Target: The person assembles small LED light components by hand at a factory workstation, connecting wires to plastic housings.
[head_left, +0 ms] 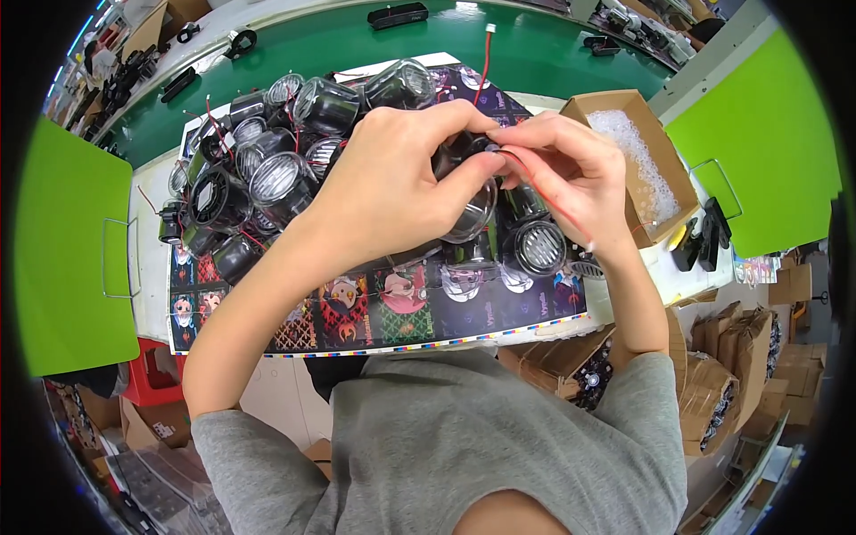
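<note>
Above the tabletop, at the frame's upper centre, the left hand had its fingers clamped on a clear lamp; the right hand, nearer the red wire, pinched its upper end, the rest slanting toward lower right.
</note>
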A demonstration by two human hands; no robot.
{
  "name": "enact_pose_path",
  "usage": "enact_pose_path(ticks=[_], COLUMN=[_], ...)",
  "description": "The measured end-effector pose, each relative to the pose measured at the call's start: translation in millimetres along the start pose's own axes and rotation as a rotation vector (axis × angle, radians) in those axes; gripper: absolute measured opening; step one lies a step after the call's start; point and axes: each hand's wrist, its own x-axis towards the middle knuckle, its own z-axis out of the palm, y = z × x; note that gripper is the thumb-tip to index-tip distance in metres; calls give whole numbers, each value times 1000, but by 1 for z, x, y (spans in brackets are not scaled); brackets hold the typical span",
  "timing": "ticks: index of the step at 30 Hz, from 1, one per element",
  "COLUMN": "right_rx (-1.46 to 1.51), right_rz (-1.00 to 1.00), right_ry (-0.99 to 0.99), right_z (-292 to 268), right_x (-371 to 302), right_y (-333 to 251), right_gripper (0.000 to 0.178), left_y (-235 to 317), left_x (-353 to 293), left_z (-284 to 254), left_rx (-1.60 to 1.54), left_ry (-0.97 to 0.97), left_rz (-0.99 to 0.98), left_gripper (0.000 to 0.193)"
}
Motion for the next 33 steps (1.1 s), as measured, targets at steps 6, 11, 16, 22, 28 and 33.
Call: enact_pose_path(ticks=[6, 11, 16, 22, 28, 33], right_rx=[-286, -574, -709, -551, -351, -277], right_rz=[-188, -356, -380, -262, -242, -80], right_ry=[26, 37, 36, 72, -16, -127], right_z=[5, 9, 5, 6, -4, -23], right_x=[3, 5, 8, 13, 12, 9], right_y=[-2, -1, 2, 9, 5, -5], right_gripper=[17, 18, 21, 23, 31, 40], left_y=[7, -8, 1, -2, -13, -14], left_x=[7, 9, 16, 15, 17, 24], left_z=[-8, 3, 1, 0, -2, -6], left_rx=[106, 201, 277, 323, 105, -236], left_ry=[-67, 65, 17, 93, 151, 29], left_rz=[-97, 163, 86, 215, 189, 46], left_gripper=[19, 20, 19, 22, 27, 28])
